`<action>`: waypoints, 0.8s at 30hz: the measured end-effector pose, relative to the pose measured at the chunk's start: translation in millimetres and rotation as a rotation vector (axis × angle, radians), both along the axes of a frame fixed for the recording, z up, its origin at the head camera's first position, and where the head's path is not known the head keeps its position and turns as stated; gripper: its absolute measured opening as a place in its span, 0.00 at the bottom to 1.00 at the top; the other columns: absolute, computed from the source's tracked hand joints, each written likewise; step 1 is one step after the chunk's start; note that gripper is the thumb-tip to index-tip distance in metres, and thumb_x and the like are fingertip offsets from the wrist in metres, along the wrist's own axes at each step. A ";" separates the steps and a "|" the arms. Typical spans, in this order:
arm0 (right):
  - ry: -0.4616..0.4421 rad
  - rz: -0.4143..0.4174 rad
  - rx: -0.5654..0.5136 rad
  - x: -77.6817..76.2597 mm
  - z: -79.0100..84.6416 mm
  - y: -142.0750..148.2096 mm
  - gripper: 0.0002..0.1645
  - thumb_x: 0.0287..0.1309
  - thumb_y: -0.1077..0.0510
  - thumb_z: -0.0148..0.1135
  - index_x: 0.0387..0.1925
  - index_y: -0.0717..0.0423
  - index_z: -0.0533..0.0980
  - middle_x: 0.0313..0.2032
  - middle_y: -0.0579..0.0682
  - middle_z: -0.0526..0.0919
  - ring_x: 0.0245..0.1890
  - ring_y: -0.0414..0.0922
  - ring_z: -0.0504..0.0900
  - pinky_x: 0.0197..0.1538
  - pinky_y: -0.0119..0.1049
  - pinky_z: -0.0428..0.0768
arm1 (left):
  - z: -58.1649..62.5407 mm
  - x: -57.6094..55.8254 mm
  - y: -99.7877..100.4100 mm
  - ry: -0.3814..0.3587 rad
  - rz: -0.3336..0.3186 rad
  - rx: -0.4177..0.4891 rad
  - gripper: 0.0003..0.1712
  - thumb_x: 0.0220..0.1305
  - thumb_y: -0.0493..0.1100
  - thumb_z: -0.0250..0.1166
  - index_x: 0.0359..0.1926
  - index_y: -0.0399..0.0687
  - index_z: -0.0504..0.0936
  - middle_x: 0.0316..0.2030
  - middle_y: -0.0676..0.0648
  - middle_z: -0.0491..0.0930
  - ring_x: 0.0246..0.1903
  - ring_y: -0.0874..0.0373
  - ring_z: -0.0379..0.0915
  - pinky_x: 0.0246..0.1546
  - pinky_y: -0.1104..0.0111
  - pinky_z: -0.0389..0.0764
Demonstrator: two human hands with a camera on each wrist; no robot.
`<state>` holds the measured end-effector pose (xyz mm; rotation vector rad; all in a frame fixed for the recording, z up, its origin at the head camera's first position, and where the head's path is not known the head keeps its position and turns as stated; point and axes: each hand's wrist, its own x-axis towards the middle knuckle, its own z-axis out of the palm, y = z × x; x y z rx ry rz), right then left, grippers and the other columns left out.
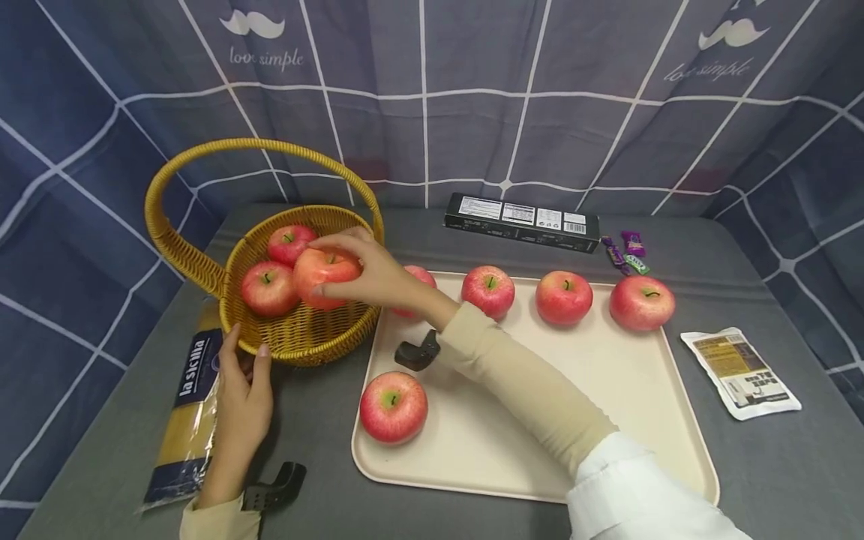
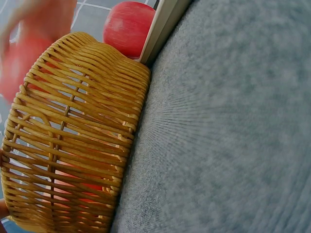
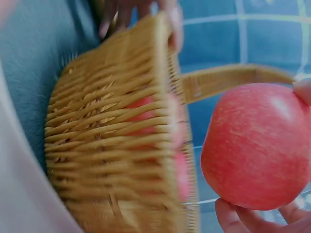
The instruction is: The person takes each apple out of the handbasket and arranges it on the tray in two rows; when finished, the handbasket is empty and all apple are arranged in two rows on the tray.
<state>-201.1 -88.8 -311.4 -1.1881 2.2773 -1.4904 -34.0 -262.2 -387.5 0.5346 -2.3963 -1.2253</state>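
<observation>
My right hand (image 1: 370, 271) grips an apple (image 1: 312, 279) over the wicker basket (image 1: 307, 354), thumb on one side and fingers on the other. In the right wrist view this red apple (image 3: 257, 145) shows beyond the basket's rim. Two other apples lie inside, a front one (image 1: 267, 288) and a back one (image 1: 290, 244). My left hand (image 1: 243, 405) holds the basket's near-left rim, its thumb and index fingertip right at the edge. The left wrist view has the woven basket wall (image 2: 73, 131) close up, fingertips at its left border.
Several apples, one at the front left (image 1: 394, 407), sit on a cream tray (image 1: 607, 390). A pasta packet (image 1: 185, 412) lies left of the basket. Behind the tray are a black box (image 1: 523, 221) and small candies (image 1: 624, 251); a white-edged pouch (image 1: 741, 373) lies at right. The basket's handle (image 1: 263, 144) arches upward.
</observation>
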 end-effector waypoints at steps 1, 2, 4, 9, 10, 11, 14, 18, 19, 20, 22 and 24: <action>0.008 0.005 -0.030 3.9 3.0 11.5 0.35 0.39 0.51 0.72 0.54 0.44 0.72 0.51 0.46 0.67 0.51 0.37 0.67 0.53 0.28 0.71 | 0.1 0.1 0.2 0.000 0.002 -0.003 0.32 0.68 0.49 0.45 0.69 0.53 0.46 0.66 0.37 0.54 0.60 0.38 0.60 0.54 0.45 0.65; 0.013 0.014 -0.056 7.7 5.4 23.7 0.35 0.39 0.52 0.72 0.54 0.46 0.72 0.51 0.47 0.67 0.51 0.38 0.67 0.53 0.30 0.72 | 0.1 0.2 0.3 0.000 0.003 -0.005 0.32 0.68 0.49 0.45 0.69 0.53 0.46 0.66 0.38 0.54 0.60 0.39 0.60 0.54 0.45 0.65; 0.030 0.020 -0.071 15.8 7.1 50.3 0.34 0.40 0.54 0.71 0.54 0.46 0.72 0.51 0.46 0.66 0.52 0.38 0.67 0.54 0.32 0.72 | 0.5 0.7 0.4 0.000 0.004 -0.008 0.32 0.68 0.49 0.45 0.69 0.54 0.46 0.66 0.38 0.54 0.60 0.40 0.60 0.54 0.45 0.65; 0.032 0.002 0.034 40.2 -1.7 116.3 0.34 0.40 0.51 0.71 0.54 0.38 0.71 0.53 0.42 0.64 0.55 0.38 0.64 0.55 0.38 0.72 | 1.3 2.0 -0.2 -0.003 0.001 0.003 0.32 0.69 0.49 0.45 0.70 0.55 0.45 0.66 0.40 0.53 0.61 0.42 0.58 0.56 0.46 0.64; 0.026 -0.002 0.067 45.7 -5.5 127.5 0.34 0.40 0.50 0.71 0.54 0.36 0.71 0.53 0.42 0.64 0.55 0.39 0.64 0.54 0.40 0.72 | 1.4 2.1 -0.3 -0.005 0.000 0.006 0.32 0.69 0.49 0.45 0.70 0.55 0.45 0.67 0.40 0.53 0.62 0.42 0.57 0.56 0.46 0.63; 0.016 -0.004 0.100 51.4 -9.4 137.8 0.34 0.40 0.49 0.71 0.53 0.34 0.71 0.54 0.41 0.63 0.55 0.39 0.64 0.54 0.41 0.72 | 1.5 2.0 -0.5 -0.005 0.001 0.007 0.32 0.69 0.49 0.45 0.70 0.54 0.45 0.67 0.41 0.53 0.62 0.42 0.57 0.56 0.46 0.63; 0.004 0.000 0.203 68.7 -23.1 163.2 0.34 0.38 0.47 0.72 0.52 0.30 0.70 0.53 0.40 0.63 0.54 0.39 0.65 0.55 0.43 0.71 | 1.8 1.3 -0.5 0.005 -0.008 0.015 0.32 0.69 0.48 0.45 0.70 0.53 0.45 0.67 0.40 0.52 0.62 0.41 0.57 0.56 0.45 0.63; 0.028 0.017 0.294 89.3 -39.4 186.6 0.34 0.38 0.43 0.71 0.51 0.29 0.70 0.52 0.37 0.62 0.51 0.37 0.67 0.55 0.39 0.72 | 1.8 0.1 0.3 0.032 -0.029 0.020 0.32 0.69 0.46 0.45 0.70 0.51 0.45 0.67 0.38 0.51 0.61 0.37 0.57 0.55 0.44 0.63; 0.037 0.022 0.305 93.6 -42.6 190.5 0.34 0.38 0.42 0.71 0.51 0.29 0.69 0.51 0.37 0.61 0.50 0.36 0.68 0.55 0.38 0.72 | 1.7 -0.1 0.5 0.040 -0.033 0.021 0.32 0.69 0.46 0.45 0.70 0.51 0.45 0.67 0.37 0.51 0.61 0.36 0.57 0.55 0.43 0.63; 0.047 0.027 0.312 97.3 -45.9 193.9 0.33 0.38 0.42 0.71 0.51 0.29 0.69 0.51 0.36 0.61 0.49 0.35 0.68 0.54 0.36 0.72 | 1.7 -0.3 0.7 0.043 -0.036 0.022 0.32 0.69 0.46 0.45 0.70 0.51 0.45 0.66 0.36 0.52 0.60 0.36 0.57 0.55 0.43 0.63; 0.070 0.041 0.315 103.5 -51.3 198.9 0.33 0.39 0.41 0.70 0.51 0.29 0.68 0.51 0.36 0.60 0.49 0.34 0.69 0.53 0.33 0.72 | 1.4 0.0 0.4 0.038 -0.029 0.015 0.32 0.69 0.46 0.45 0.70 0.52 0.45 0.66 0.36 0.54 0.61 0.38 0.58 0.56 0.46 0.64; 0.102 0.053 0.314 107.9 -54.9 201.3 0.33 0.40 0.40 0.69 0.52 0.30 0.68 0.51 0.36 0.60 0.49 0.33 0.68 0.52 0.32 0.72 | 0.6 0.0 0.0 0.033 -0.023 0.009 0.32 0.68 0.46 0.45 0.70 0.52 0.46 0.65 0.36 0.55 0.61 0.40 0.59 0.58 0.53 0.66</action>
